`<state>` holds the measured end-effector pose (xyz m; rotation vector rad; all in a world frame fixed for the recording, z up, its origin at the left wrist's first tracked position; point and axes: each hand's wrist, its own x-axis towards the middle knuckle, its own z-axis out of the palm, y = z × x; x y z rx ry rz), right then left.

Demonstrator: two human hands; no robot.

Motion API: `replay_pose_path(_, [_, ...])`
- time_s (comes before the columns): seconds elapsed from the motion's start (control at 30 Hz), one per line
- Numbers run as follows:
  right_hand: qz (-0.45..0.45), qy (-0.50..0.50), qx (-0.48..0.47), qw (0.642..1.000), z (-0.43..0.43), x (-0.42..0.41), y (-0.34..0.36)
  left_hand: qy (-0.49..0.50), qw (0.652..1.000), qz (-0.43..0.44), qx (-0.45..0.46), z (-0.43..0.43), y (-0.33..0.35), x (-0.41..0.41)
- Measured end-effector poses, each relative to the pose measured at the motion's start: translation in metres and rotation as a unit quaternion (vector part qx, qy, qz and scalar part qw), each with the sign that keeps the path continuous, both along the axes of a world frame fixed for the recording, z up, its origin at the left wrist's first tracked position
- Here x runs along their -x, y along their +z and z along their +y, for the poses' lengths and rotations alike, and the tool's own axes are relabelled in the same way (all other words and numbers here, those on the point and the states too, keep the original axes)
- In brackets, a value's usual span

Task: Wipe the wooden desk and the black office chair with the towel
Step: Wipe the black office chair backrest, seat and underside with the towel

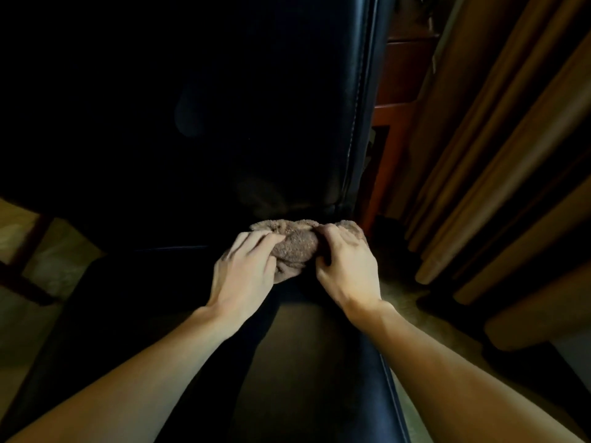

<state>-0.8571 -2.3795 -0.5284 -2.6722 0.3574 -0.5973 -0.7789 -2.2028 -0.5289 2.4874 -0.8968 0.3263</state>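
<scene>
Towel — brown, bunched on chair seat.

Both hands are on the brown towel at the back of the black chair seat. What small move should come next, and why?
Probably draw the bunched brown terry towel forward along the black leather chair seat. The left hand and right hand press it against the crease below the backrest, and the seat in front looks not yet covered.

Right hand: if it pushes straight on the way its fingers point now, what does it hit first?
Probably the chair backrest. The right hand grips the bunched towel at the crease where seat meets back, fingers aimed forward, so the towel would press into the backrest's base. Depth is dim, so not certain.
</scene>
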Motion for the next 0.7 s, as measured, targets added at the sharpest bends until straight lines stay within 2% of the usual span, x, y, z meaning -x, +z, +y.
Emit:
replay_pose_path(0.1, [-0.139,0.017,0.034,0.99,0.006,0.003,0.009,-0.016,0.992,-0.123,0.007,0.014,0.011,-0.001])
replay_pose_path(0.17, [-0.148,0.027,0.046,0.988,0.004,-0.005,0.011,-0.014,0.987,-0.159,-0.008,0.016,0.013,-0.004])
replay_pose_path(0.23, [-0.083,0.031,0.046,0.995,0.001,-0.015,0.006,0.0,0.992,-0.11,-0.058,0.011,0.012,-0.006])
replay_pose_path(0.3, [-0.007,0.025,0.001,1.0,0.003,-0.02,-0.002,0.021,0.996,-0.019,-0.087,0.003,0.006,-0.007])
replay_pose_path(0.37, [0.053,0.014,-0.063,0.996,0.008,-0.026,-0.007,0.043,0.993,0.076,-0.081,-0.001,0.002,-0.008])
replay_pose_path(0.43, [0.086,0.012,-0.085,0.993,0.008,-0.032,-0.001,0.05,0.988,0.125,-0.073,-0.003,0.008,-0.009])
replay_pose_path(0.5, [0.09,0.022,-0.072,0.993,0.009,-0.041,0.015,0.032,0.989,0.106,-0.097,0.005,0.025,-0.018])
replay_pose_path(0.6, [0.107,0.045,-0.06,0.991,0.019,-0.049,0.028,-0.001,0.99,-0.005,-0.138,0.037,0.041,-0.045])
replay_pose_path(0.67, [0.2,0.075,-0.034,0.976,0.034,-0.05,0.02,-0.011,0.984,0.023,-0.179,0.066,0.034,-0.053])
replay_pose_path(0.7, [0.233,0.08,-0.033,0.969,0.042,-0.051,0.012,-0.019,0.978,0.073,-0.194,0.075,0.025,-0.051])
